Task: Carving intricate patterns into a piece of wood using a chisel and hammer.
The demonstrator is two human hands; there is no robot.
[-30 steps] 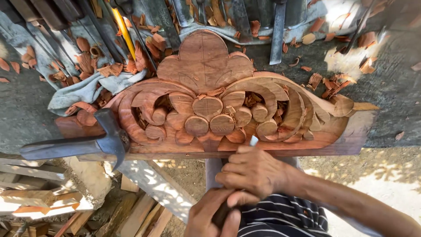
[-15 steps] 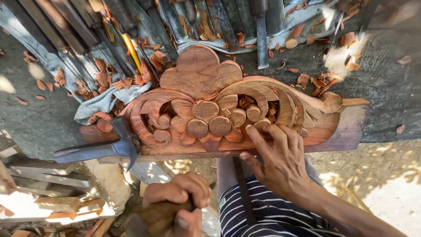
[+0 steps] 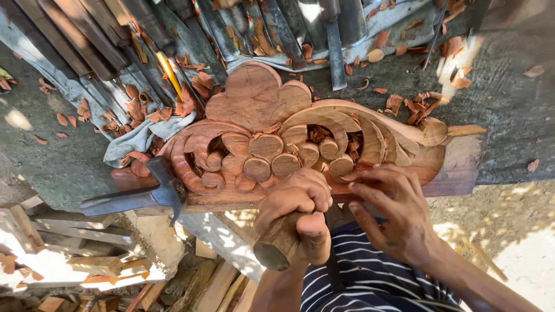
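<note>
Left hand [image 3: 295, 211] fisted round a wooden handle [image 3: 278, 245]—right hand [image 3: 393, 216] spread, seemingly pressing the reddish carving [image 3: 254, 104].

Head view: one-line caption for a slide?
Left hand grips a wooden mallet; right hand rests on a carved relief panel.

A round wooden handle [image 3: 281, 241] is gripped upright, its blunt, darkened butt end turned toward the camera; its working end is hidden, possibly a chisel. The reddish carved panel [image 3: 300, 138], laid flat on the grey bench, is cut with 1 scalloped crest, curling scrolls and clustered discs.
</note>
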